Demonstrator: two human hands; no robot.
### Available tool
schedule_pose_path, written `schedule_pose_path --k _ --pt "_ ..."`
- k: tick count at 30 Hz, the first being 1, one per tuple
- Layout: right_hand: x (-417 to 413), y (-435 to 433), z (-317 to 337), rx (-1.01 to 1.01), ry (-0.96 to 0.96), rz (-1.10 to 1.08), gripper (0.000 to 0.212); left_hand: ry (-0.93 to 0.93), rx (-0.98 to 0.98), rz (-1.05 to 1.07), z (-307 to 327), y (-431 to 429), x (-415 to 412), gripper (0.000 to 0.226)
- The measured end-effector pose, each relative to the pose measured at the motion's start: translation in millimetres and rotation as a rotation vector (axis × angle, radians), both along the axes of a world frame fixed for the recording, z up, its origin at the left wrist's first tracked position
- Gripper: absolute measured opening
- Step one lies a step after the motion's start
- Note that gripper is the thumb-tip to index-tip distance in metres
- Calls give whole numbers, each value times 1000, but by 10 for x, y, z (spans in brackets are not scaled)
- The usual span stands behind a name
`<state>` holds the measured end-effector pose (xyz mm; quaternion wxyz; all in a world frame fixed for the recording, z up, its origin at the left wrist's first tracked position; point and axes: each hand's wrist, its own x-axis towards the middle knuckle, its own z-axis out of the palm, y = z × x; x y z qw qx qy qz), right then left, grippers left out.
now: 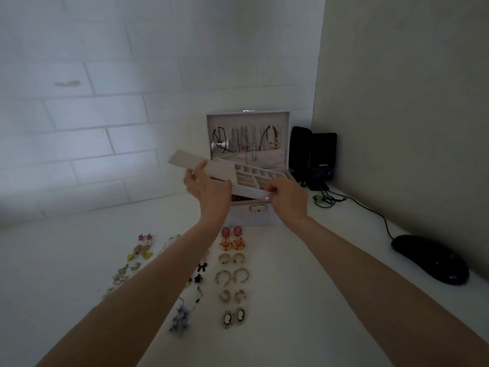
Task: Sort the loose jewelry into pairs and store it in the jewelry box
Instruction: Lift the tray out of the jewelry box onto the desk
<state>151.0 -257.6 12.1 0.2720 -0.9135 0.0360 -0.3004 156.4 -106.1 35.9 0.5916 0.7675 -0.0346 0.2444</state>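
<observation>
A white jewelry box (254, 215) stands open against the tiled wall, and necklaces hang inside its upright lid (247, 120). Both hands hold its compartment tray (254, 178), tilted above the box. My left hand (209, 189) grips the tray's left end and my right hand (287, 198) pinches its front right edge. Paired earrings lie in a column in front of the box: pink cameos (231, 231), gold hoops (232, 276), black cameos (234, 317). To the left lie pink star studs (145, 237), yellow pieces (137, 255), black bows (202, 267) and a blue flower piece (181, 317); my left forearm hides some.
Two black speakers (313, 154) stand right of the box in the corner. A black mouse (430, 259) rests at the right with its cable (370, 207) running back to the speakers. The tiled wall is behind and a plain wall is on the right.
</observation>
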Motion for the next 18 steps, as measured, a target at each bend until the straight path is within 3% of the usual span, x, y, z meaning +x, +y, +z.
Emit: schedule_pose_path --k 4,8,13,18 --pt "12 -13 57 75 74 26 18 172 -471 21 -1 26 46 70" --pt "-11 -23 141 108 60 10 9 312 -833 26 -10 -18 136 63" --pt "-50 -3 221 43 16 9 15 553 -728 -277 11 -148 137 33" --pt "-170 -65 171 -20 -151 83 15 566 -739 -239 20 -60 52 38"
